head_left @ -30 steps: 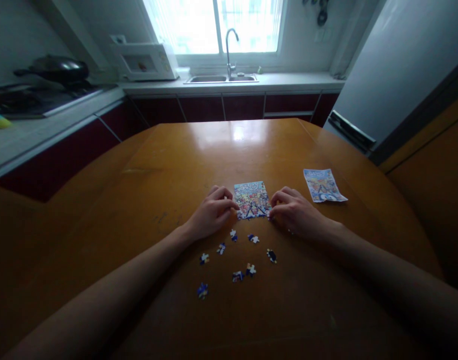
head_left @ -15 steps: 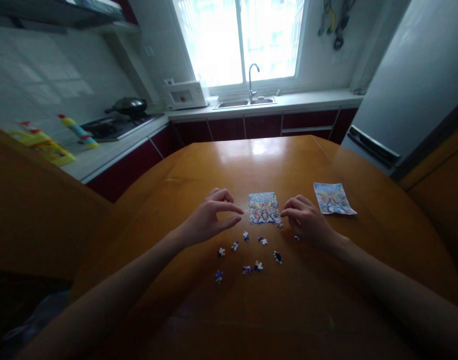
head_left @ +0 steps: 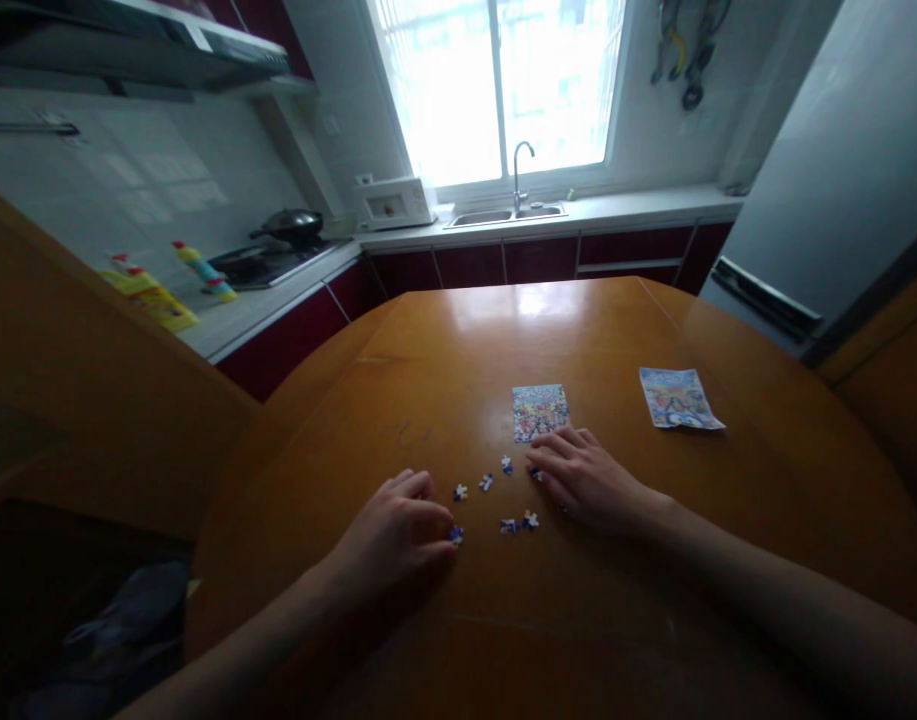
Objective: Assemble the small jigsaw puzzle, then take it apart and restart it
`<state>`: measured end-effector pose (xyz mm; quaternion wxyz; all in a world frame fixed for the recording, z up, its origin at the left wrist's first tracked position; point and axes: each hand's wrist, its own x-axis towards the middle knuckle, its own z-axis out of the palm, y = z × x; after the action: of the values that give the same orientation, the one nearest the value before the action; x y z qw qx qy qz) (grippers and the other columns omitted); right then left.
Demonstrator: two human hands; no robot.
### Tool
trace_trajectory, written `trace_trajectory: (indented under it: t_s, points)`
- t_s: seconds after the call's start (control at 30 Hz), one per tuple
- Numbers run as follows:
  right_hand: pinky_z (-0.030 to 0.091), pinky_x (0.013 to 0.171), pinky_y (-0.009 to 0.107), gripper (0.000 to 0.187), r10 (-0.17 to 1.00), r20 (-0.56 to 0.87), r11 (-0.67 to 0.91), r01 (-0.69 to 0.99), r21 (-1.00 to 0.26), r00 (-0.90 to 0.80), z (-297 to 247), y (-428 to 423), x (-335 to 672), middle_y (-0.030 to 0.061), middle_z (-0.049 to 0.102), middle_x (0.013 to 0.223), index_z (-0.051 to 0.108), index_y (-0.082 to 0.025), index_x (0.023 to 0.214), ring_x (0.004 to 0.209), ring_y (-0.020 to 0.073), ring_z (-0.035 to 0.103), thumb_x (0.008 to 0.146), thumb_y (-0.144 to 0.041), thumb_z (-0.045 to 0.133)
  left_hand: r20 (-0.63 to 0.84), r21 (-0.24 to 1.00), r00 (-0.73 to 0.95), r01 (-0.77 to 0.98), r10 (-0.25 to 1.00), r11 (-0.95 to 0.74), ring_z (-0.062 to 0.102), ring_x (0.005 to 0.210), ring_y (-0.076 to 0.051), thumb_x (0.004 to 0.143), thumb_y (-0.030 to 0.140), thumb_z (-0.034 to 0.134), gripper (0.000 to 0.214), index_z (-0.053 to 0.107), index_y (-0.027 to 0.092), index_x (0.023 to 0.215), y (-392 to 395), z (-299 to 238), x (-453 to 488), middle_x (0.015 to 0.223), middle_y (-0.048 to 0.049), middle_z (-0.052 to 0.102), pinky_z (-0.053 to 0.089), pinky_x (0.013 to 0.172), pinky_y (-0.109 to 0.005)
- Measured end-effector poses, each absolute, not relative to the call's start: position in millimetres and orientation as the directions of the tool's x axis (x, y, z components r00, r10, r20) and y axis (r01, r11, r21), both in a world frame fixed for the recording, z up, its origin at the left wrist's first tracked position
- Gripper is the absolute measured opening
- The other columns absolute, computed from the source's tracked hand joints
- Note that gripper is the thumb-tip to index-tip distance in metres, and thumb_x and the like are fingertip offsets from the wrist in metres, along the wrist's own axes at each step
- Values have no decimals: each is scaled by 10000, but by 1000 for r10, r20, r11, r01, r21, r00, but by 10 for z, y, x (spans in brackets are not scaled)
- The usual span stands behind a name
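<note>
My left hand (head_left: 394,530) is low over the table, thumb and index fingertip closed around a blue puzzle piece (head_left: 456,537) that lies on the wood. My right hand (head_left: 589,482) stretches its fingers toward another puzzle piece (head_left: 536,473) and partly covers it; its thumb stays apart from the fingers. Just beyond that hand lies a partly assembled jigsaw puzzle (head_left: 539,411), its lower right corner hidden by the fingers. Between my hands are several loose pieces, among them a white-backed piece (head_left: 460,492) and a dark patterned piece (head_left: 509,526).
A creased printed sheet (head_left: 679,398) lies at the right of the wooden table (head_left: 428,350). Beyond the table are a sink (head_left: 482,217), a microwave (head_left: 394,203) and a stove with a wok (head_left: 293,225). A fridge (head_left: 825,200) stands at the right.
My left hand has come down and nearer to the blue piece. My right hand has moved left and down from the puzzle's edge over the loose pieces. The view has turned slightly left.
</note>
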<state>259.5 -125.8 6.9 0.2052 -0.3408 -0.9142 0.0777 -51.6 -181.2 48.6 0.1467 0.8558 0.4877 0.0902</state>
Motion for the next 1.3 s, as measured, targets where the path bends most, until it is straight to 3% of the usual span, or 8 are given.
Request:
trace_trajectory:
  t_s: [0.17,0.3,0.43,0.6,0.77,1.07,1.3]
  points:
    - [345,1086,505,477,607,245,790,542,-287,-756,51,-1354,2452,129,526,1468,479,-203,1459,1311,306,459,1021,-390,446,-33,388,472,818,881,-424,502,837,-188,823,295,731,71,762,251,778,-1859,412,-547,842,-24,545,407,734,-295]
    - [291,1141,505,574,585,220,802,517,-297,-781,20,-1374,2422,154,496,1503,456,-141,1481,1365,321,413,1016,-478,443,2,416,483,796,875,-440,517,837,-182,859,270,679,112,746,236,777,-1838,328,-559,847,-29,557,428,742,-295]
    - [303,1126,493,503,554,235,820,474,-322,-799,78,-1400,2452,146,581,1418,552,-158,1394,1325,297,466,1002,-467,489,30,415,507,777,861,-473,532,861,-193,828,226,682,70,712,221,765,-1838,301,-542,854,-31,576,439,743,-298]
    - [312,1072,451,296,488,271,847,375,-376,-830,166,-1420,2502,58,714,1169,690,-234,1139,1138,224,587,1008,-424,504,87,405,514,764,853,-502,531,856,-190,815,232,701,48,702,216,769,-1730,362,-516,855,-28,584,449,752,-303]
    - [352,948,419,330,587,422,799,413,-437,-690,137,-1298,2584,47,728,990,723,-224,959,959,199,615,1036,-348,428,266,418,555,670,788,-613,522,844,-181,808,241,726,15,735,229,805,-1282,427,-300,848,-24,582,451,764,-302]
    - [398,830,398,442,828,497,554,514,-655,-259,6,-979,2862,59,710,855,692,-201,768,846,207,623,1045,-356,384,285,410,653,579,702,-705,522,851,-187,779,230,764,37,752,234,814,-576,173,216,846,-22,562,470,766,-325]
    - [395,830,402,435,844,488,523,543,-657,-223,-20,-929,2889,55,693,827,685,-201,745,825,205,608,1034,-334,389,298,402,681,546,669,-735,506,868,-194,810,240,736,30,747,234,837,-565,86,180,868,-33,566,480,791,-347]
